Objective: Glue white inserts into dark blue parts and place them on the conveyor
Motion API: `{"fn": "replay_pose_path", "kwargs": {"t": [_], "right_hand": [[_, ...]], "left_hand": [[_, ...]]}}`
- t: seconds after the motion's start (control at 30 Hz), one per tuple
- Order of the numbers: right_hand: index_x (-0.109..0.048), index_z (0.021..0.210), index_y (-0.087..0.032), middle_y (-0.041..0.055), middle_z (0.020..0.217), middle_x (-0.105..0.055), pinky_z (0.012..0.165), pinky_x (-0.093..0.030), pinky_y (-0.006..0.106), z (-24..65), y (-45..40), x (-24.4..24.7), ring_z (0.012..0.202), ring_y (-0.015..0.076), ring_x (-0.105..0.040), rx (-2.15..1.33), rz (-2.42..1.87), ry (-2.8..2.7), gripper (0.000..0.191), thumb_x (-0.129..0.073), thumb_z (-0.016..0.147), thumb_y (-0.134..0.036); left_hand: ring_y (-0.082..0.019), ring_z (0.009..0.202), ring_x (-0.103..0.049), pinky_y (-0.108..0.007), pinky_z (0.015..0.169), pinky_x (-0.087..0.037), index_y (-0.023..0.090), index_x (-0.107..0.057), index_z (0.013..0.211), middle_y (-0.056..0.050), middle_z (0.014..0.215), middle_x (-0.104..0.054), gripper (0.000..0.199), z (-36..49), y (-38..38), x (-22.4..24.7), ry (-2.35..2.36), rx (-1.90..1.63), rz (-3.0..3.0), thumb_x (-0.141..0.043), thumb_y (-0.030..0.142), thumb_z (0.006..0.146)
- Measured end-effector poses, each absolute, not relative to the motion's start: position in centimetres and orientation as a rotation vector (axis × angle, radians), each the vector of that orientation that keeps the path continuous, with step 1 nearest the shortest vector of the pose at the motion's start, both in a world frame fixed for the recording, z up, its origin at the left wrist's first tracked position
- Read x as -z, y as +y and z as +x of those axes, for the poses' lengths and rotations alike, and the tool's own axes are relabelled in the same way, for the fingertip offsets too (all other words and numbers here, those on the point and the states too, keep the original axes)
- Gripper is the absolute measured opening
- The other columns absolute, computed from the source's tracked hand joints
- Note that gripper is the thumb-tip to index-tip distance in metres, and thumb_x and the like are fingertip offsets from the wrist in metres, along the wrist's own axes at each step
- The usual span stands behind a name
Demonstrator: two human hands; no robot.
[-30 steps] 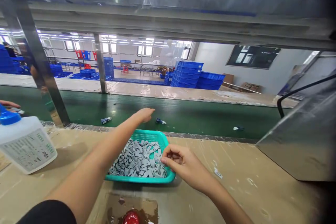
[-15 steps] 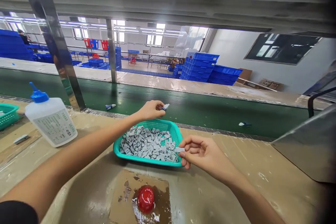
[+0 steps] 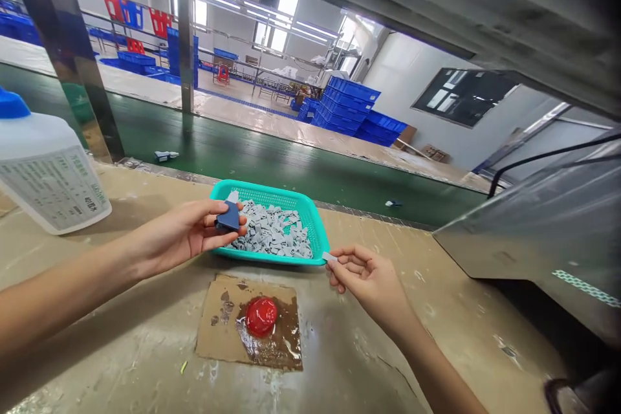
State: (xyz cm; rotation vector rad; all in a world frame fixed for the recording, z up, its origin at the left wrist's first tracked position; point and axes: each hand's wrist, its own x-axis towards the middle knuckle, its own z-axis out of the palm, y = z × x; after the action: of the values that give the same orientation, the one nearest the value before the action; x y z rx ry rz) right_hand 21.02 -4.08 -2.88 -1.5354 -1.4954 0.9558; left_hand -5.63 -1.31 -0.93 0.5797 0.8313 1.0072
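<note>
While a dark blue moulded piece (image 3: 229,217) is gripped in the left hand (image 3: 182,233), held by the thumb and curled fingers over the left end of the teal plastic basket (image 3: 262,189), a thin pale strip (image 3: 330,257) is pinched at its tip between thumb and forefinger of the right hand (image 3: 369,281), just off the basket's right corner, with the other fingers loosely curled. A heap of small grey parts (image 3: 274,233) fills the basket. Risk is judged highest at that right-hand pinch: so little of the strip is held that a slight slip could drop it onto the bench (image 3: 121,362) or into the heap, where it would be hard to pick out. Just below the hands, a glossy red blob (image 3: 261,317) sits on stained cardboard (image 3: 213,330), and a lowered wrist could be smeared there. Further out, the basket is set near the bench edge, so a knock could spill parts onto the green conveyor belt (image 3: 301,174), where one stray part (image 3: 165,156) is lying.
</note>
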Motion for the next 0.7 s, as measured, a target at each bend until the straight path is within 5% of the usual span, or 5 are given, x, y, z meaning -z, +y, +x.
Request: {"fn": "replay_pose_path", "kwargs": {"t": [0.47, 0.7], "right_hand": [[-0.058, 0.075, -0.017, 0.0047, 0.071, -0.058, 0.054, -0.046, 0.025, 20.5, -5.0, 2.0, 0.061, 0.0146, -0.053, -0.574, -1.559, -1.785, 0.021, -0.060, 0.070, -0.037], [-0.061, 0.080, -0.020, 0.0027, 0.077, -0.059, 0.061, -0.045, 0.024, 15.8, -7.3, 2.0, 0.068, 0.0137, -0.054, -0.853, -1.323, -2.162, 0.010, -0.050, 0.081, -0.021]], "left_hand": [[-0.023, 0.090, -0.061, -0.025, 0.077, -0.053, 0.008, -0.059, 0.095, -0.015, 0.096, -0.064, 0.025, -5.8, -2.2, 1.4, 0.732, -0.912, 0.718, -0.057, 0.007, 0.070], [-0.017, 0.082, -0.063, -0.022, 0.074, -0.050, 0.014, -0.061, 0.085, -0.006, 0.084, -0.064, 0.023, -5.3, -2.9, 1.7, 0.707, -0.852, 0.761, -0.062, 0.003, 0.064]]}}
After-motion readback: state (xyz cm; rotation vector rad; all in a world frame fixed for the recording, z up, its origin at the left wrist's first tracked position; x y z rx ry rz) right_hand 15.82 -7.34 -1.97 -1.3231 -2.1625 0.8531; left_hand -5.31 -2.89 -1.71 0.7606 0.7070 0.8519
